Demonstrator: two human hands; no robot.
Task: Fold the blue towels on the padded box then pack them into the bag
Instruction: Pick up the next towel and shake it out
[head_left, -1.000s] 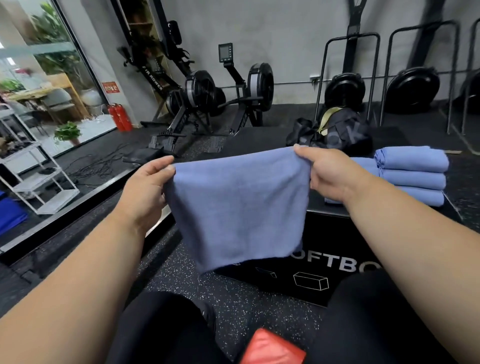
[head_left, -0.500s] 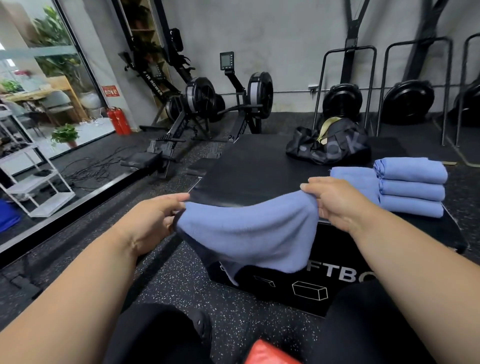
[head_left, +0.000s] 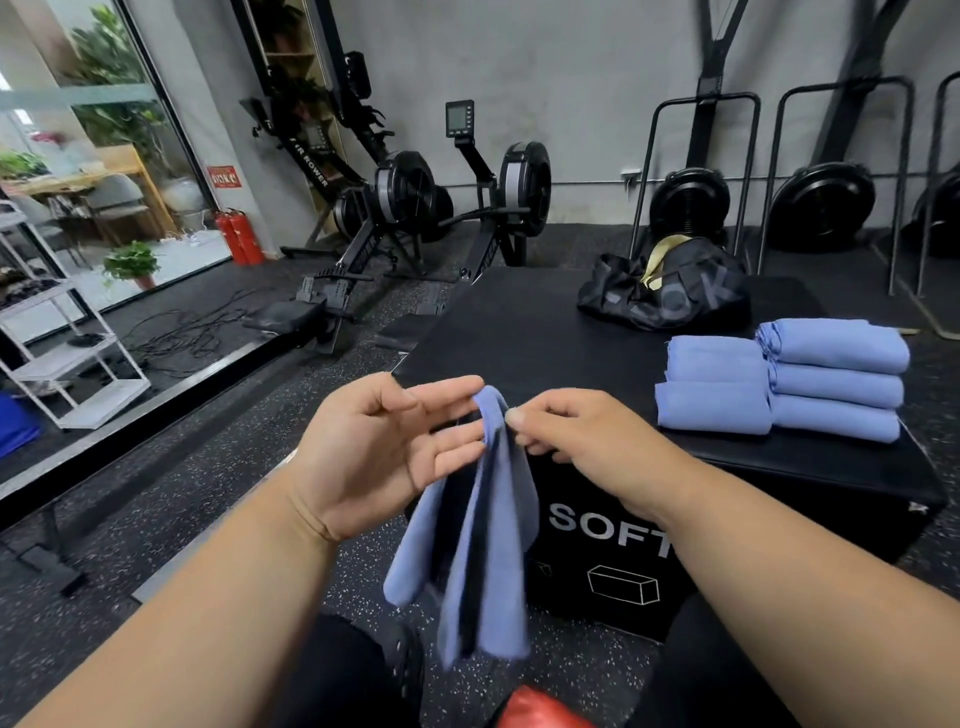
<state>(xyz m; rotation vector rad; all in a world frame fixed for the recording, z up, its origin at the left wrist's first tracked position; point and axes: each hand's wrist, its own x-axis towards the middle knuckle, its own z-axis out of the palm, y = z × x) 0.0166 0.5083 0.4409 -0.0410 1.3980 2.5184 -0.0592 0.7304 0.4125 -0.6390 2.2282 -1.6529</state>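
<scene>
A: What's nearest?

B: A red object (head_left: 540, 709) at the bottom edge, between dark-clad legs. Above it a blue towel (head_left: 478, 545) hangs in loose folds before the padded box (head_left: 623, 519), covering part of its front.

A: Who has the towel?

B: The right hand (head_left: 576, 441) pinches its top edge. The left hand (head_left: 384, 447) is spread, palm up, fingertips touching the same bunched top.

A: And beyond?

B: On the box top lie two stacks of folded blue towels (head_left: 779, 384), right of the hands. Behind them sits the black bag (head_left: 670, 291). Rowing machines (head_left: 415, 208) stand farther back.
</scene>
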